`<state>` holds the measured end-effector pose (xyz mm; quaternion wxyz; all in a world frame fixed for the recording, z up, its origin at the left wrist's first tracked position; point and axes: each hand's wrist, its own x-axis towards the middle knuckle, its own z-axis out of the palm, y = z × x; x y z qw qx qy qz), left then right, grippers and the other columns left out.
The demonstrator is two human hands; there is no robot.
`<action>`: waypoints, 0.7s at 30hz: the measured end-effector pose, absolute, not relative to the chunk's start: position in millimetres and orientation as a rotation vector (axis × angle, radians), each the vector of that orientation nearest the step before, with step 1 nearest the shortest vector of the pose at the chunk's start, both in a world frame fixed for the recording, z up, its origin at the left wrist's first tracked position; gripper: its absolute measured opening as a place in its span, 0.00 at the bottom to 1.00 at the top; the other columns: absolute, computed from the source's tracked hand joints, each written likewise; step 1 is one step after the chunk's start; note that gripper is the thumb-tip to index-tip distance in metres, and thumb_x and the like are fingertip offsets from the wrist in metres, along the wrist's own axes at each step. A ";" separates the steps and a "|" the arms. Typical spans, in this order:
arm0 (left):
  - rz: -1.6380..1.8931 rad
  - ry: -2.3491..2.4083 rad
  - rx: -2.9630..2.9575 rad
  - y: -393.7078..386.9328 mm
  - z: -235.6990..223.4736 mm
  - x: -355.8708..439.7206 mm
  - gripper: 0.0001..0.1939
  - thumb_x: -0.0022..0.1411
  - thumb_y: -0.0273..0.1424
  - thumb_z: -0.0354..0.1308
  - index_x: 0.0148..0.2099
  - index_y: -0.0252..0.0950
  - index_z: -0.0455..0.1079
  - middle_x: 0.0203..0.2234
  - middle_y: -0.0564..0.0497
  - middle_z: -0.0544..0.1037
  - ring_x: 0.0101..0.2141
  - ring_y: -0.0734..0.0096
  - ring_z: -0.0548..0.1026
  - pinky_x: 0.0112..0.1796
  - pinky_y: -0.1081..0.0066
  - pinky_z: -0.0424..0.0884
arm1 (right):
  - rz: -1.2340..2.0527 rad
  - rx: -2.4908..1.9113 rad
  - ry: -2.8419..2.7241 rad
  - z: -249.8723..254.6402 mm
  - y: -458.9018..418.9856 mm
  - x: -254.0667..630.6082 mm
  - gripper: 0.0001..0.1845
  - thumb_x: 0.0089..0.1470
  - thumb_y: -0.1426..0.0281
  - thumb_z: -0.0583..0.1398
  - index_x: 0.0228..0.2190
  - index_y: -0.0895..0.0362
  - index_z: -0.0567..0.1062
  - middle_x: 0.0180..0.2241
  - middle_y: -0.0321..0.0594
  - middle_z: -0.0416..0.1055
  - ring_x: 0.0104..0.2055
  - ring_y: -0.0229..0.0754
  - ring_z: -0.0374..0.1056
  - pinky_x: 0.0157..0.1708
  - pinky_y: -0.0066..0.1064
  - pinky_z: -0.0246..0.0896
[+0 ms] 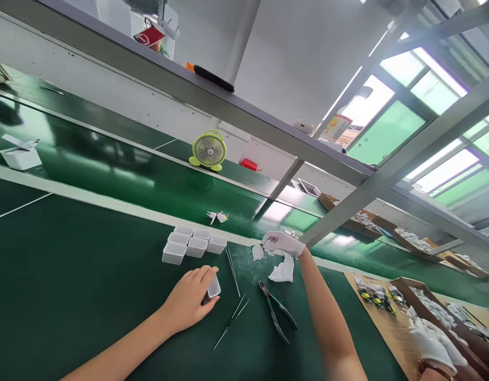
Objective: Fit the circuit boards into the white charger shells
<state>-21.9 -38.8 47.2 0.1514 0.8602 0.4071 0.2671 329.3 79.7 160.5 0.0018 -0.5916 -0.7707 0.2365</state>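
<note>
Small translucent white rectangular plastic box point(214, 287) was gripped between left hand's point(191, 297) thumb and fingers, presumably for steadiness, five o'clock from similar clustered boxes point(174, 253). White-gloved right hand point(283, 243) was at its two o'clock; finger closure: could not tell.

right of the held box point(214, 287) tweezers point(233, 272) and pliers point(267, 292) obstruct; far-left tabletop point(70, 275) is free

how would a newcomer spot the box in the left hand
On the dark green tabletop, find the ungloved left hand, nearer than the cluster of pale boxes. It holds one small rectangular box. Unlike the clustered ones, this box is apart and gripped.
</note>
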 end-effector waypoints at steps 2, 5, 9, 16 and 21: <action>0.722 1.179 2.441 -38.8 49.1 -21.4 0.24 0.68 0.36 0.54 0.64 0.38 0.60 0.56 0.42 0.74 0.52 0.51 0.75 0.52 0.51 0.73 | 0.832 -1.822 -2.445 156.6 72.8 313.2 0.13 0.56 0.67 0.64 0.44 0.55 0.79 0.39 0.38 0.78 0.40 0.43 0.75 0.45 0.32 0.71; 0.645 1.247 2.388 -37.4 51.6 -22.3 0.29 0.65 0.38 0.57 0.65 0.37 0.59 0.58 0.40 0.72 0.54 0.47 0.73 0.53 0.48 0.72 | 0.772 -1.913 -2.382 146.6 64.8 287.2 0.16 0.56 0.64 0.63 0.46 0.53 0.79 0.40 0.39 0.78 0.43 0.45 0.74 0.47 0.34 0.69; 0.615 1.308 2.219 -34.1 55.0 -25.2 0.38 0.58 0.39 0.61 0.68 0.37 0.56 0.55 0.37 0.73 0.54 0.39 0.72 0.52 0.42 0.70 | 0.519 -2.209 -2.167 136.6 40.3 263.4 0.21 0.64 0.57 0.56 0.49 0.58 0.77 0.46 0.53 0.77 0.51 0.54 0.72 0.51 0.41 0.66; 0.690 1.181 2.064 -40.6 67.9 -19.4 0.27 0.58 0.39 0.63 0.57 0.39 0.61 0.51 0.41 0.73 0.51 0.48 0.74 0.48 0.54 0.74 | 0.399 -2.529 -1.906 109.6 16.5 232.8 0.30 0.52 0.48 0.65 0.44 0.61 0.79 0.42 0.57 0.78 0.48 0.63 0.75 0.45 0.46 0.68; 0.775 1.079 2.008 -48.4 80.2 -19.3 0.26 0.59 0.38 0.63 0.57 0.42 0.58 0.51 0.46 0.71 0.47 0.59 0.75 0.41 0.64 0.76 | 0.435 -2.398 -1.868 112.3 10.8 235.2 0.21 0.55 0.55 0.65 0.42 0.58 0.79 0.41 0.53 0.79 0.48 0.58 0.75 0.46 0.42 0.68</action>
